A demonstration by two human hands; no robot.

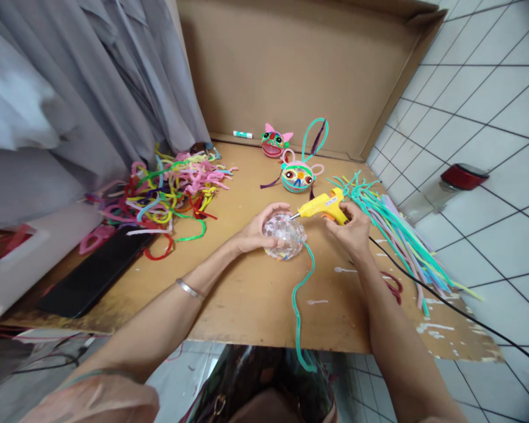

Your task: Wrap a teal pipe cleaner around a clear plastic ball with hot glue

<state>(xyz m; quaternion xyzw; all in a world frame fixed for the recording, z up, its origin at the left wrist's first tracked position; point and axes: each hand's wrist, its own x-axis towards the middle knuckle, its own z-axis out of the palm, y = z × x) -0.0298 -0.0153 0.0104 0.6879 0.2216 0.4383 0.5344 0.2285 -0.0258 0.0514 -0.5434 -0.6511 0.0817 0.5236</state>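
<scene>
My left hand [267, 229] is closed around a clear, roundish plastic ball [286, 235] with coloured specks at its rim. From the ball's right side a teal pipe cleaner [297, 299] trails down over the table's front edge. In my right hand [351, 228] is a yellow hot glue gun [321, 204], gripped by its handle. The gun's metal nozzle points left, at the upper right of the ball; whether it touches cannot be told. Behind them sits a decorated face ball [298, 176] with pink loop ears and a teal loop. A second one [273, 143] has pink pointed ears.
Loose pipe cleaners [176, 188] lie heaped at the left beside a black phone-like slab [92, 273]. Straighter pipe cleaners [401, 241] fan out at the right, near red-handled scissors [393, 286] and a black cord [427, 288]. A glue stick [243, 134] and a jar [441, 191] are farther back.
</scene>
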